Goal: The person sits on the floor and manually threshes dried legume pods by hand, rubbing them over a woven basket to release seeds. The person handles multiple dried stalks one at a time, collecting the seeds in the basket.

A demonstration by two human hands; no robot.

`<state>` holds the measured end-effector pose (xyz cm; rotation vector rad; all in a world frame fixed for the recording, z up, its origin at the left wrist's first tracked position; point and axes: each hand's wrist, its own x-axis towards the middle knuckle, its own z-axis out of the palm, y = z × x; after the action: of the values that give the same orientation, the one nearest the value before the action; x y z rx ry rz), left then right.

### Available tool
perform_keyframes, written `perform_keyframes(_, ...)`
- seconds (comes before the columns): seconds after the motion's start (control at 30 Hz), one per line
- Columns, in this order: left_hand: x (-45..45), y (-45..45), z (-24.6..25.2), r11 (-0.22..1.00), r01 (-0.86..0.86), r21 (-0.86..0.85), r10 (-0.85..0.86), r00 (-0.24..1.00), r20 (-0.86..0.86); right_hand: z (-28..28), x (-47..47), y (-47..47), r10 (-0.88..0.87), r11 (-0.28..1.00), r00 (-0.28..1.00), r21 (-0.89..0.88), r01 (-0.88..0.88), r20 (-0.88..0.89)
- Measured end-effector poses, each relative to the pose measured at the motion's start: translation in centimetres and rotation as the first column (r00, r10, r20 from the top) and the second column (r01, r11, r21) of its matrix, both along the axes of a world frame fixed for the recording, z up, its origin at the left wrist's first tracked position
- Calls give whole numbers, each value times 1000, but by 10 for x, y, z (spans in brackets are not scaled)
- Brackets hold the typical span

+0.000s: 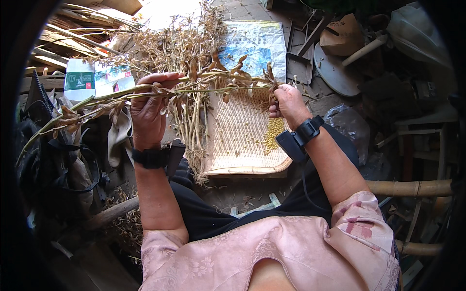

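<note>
A dried soybean stalk (120, 94) with brown pods stretches across in front of me, above a woven bamboo tray (233, 134). My left hand (151, 103) supports the stalk near its middle, the stems lying between thumb and fingers. At the stalk's right end, my right hand (290, 103) pinches a cluster of pods (271, 78) with curled fingers. Loose yellow soybeans (273, 134) lie heaped along the tray's right side, below my right hand, and a few are scattered over the weave. What sits inside my right fingers is partly hidden.
Left of the tray lies a pile of dried soybean plants (174, 47). Beyond it is a printed woven sack (255, 47). A flattened carton (80, 80) and black plastic bags (47, 145) are on the left. Bamboo poles (411, 188) and a round board (333, 72) stand right.
</note>
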<state>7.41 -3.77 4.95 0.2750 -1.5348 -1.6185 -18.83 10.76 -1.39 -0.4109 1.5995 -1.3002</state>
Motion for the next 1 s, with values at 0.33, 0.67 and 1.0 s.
perform_keyframes(0.33, -1, 1, -1, 1000, -15, 26, 16, 1000, -10, 0, -2, 1, 36, 999, 998, 24, -35, -41)
perform_keyframes(0.67, -6, 4, 3, 998, -61, 27, 61, 998, 21, 1, -2, 1, 11, 1000, 1000, 29, -11, -12)
perform_keyframes(1.0, -6, 4, 3, 998, -61, 11, 61, 998, 14, -1, -4, 0, -18, 999, 1000, 46, 19, -18)
